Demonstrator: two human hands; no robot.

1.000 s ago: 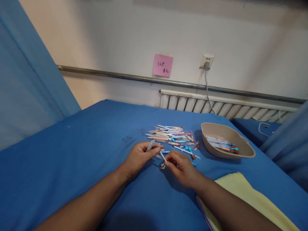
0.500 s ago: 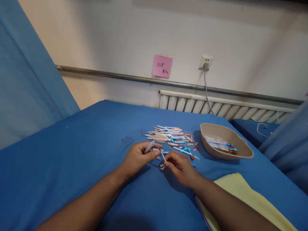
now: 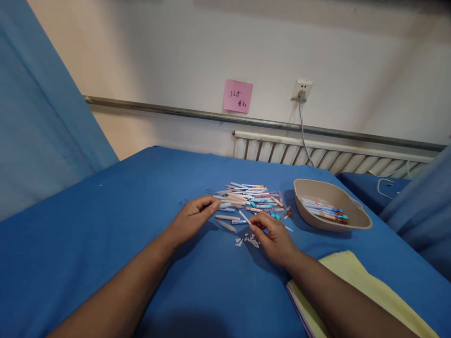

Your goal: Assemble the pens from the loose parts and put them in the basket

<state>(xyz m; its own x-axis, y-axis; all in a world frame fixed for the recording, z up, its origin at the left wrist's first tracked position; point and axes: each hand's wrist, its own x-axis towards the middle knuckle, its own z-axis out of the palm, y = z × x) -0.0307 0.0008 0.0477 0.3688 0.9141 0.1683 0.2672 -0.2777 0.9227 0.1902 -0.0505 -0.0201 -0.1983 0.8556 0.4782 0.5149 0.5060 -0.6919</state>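
My right hand (image 3: pixel 269 239) pinches a thin white pen refill (image 3: pixel 244 217), its dark tip pointing up and left. My left hand (image 3: pixel 193 218) is at the left edge of a pile of pen parts (image 3: pixel 243 195), thumb and fingers drawn together; whether anything is between them is hidden. Just beyond its fingertips lie pale blue pen barrels (image 3: pixel 226 209). Closer to me rest a peach barrel (image 3: pixel 228 217), a grey barrel (image 3: pixel 226 226) and a blue printed piece (image 3: pixel 239 222). Small white bits (image 3: pixel 252 240) are scattered below the refill.
A beige basket (image 3: pixel 359 220) holding several assembled pens (image 3: pixel 324 211) stands at the right. A folded yellow cloth (image 3: pixel 345 272) lies under my right forearm. Blue sheeting (image 3: pixel 141 202) covers the surface. Behind it are a radiator (image 3: pixel 275 150) and a metal rail (image 3: pixel 176 111).
My left hand has moved left and up, away from the refill, and the pale barrel it held no longer shows in it. My right hand has shifted slightly right, still with the refill.
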